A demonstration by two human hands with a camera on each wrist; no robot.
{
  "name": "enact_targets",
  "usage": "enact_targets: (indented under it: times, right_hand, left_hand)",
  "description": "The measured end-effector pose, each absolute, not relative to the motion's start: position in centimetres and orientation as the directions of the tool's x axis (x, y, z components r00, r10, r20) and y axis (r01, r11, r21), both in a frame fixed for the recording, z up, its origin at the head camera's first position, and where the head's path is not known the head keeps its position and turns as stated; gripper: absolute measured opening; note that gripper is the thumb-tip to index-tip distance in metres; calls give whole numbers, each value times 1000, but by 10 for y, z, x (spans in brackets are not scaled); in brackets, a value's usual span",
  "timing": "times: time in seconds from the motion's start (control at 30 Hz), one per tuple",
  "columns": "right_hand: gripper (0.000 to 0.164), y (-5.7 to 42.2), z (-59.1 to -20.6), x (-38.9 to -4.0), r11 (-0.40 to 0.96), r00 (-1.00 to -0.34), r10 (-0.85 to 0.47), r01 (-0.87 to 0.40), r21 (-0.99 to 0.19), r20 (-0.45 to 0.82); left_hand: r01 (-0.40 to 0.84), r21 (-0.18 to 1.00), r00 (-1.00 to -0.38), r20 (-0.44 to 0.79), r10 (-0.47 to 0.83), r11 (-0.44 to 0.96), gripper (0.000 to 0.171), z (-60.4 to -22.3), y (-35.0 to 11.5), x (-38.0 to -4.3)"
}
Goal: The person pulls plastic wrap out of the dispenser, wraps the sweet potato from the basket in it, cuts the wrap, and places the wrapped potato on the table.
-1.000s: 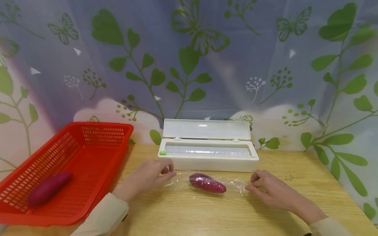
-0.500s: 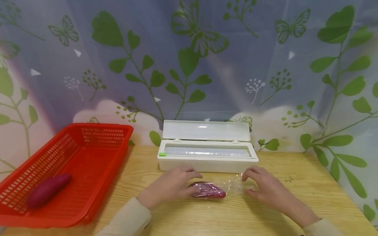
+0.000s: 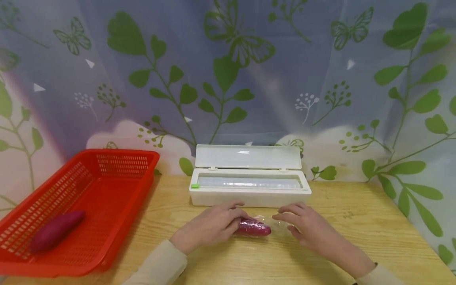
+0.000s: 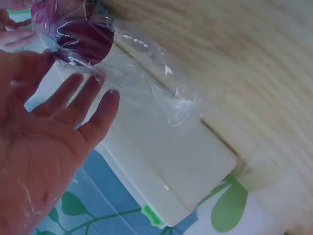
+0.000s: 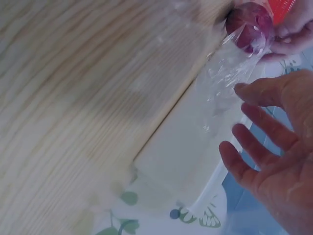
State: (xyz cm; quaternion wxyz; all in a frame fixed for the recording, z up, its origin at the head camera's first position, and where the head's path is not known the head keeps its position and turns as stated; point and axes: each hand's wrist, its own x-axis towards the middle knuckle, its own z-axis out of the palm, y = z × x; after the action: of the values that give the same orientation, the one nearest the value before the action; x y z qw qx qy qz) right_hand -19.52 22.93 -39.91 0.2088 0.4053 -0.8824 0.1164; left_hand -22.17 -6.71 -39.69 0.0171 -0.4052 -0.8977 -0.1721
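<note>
Film [image 4: 178, 103] lies around one sweet potato [image 3: 254, 228], which sits near the middle of the desk [image 3: 199, 265], in front of the box [image 3: 249, 199]. Left hand [image 3: 211, 225]: thumb and a forward finger appear to pinch the potato's left end through the film, the other fingers part-extended. Right hand [image 3: 310, 229]: fingers apart and loosely bent beside the film's right end, no grip evident; whether the thumb touches the film, cannot tell. Done, as far as shows: film is off the roll [image 3: 249, 182] and round the potato's body. Undone: both film ends stick out loose and crumpled, that to the left clearest in the left wrist view, that to the right in the right wrist view; neither looks folded in. Second sweet potato [image 3: 57, 231] looks bare, lying in the near-left part of the basket [image 3: 117, 221] at the desk's left edge. Box stands by the desk's back edge, lid [image 3: 249, 156] up, roll exposed. Judgement: the first piece is largely covered with its ends unfinished; the second is untouched.
</note>
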Motion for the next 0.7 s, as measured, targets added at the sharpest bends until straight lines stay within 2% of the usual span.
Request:
enact_targets:
  times: [0.07,0.17,0.23,0.33,0.43,0.57,0.7]
  right_hand:
    - [46,226,-399,-194,634,-603,-689,-770,-69,401]
    - [39,221,-398,-194,668,-679,-677,-729,-151,284]
    - [48,217,-398,-195,698,-728,-649,-686,-208,221]
    - [63,209,-398,-200,732,-777,-608,-628,-265,163]
    - [61,201,-398,-206,734,-787,-601,-613,-292,142]
    - [35,194,-397,-211,700,-763,-632,-638,-322,137]
    - [27,197,-396,-210,632,-724,-689,-622,-463,33]
  left_hand:
    - [724,275,-682,148,716,633,35,-396,-66,-221]
    - [708,254,-696,91,713,659,55,-394,-66,-223]
    - [703,260,-696,61,715,662,63,-393,-67,-224]
    - [688,296,-703,42,710,663,66,-395,-69,-227]
    - [677,375,-692,31,721,634,61,-397,-71,-231]
    - [573,593,-661,-72,747,565,58,-398,-76,-235]
    - [445,692,-658,-177,732,568,46,-396,-83,-234]
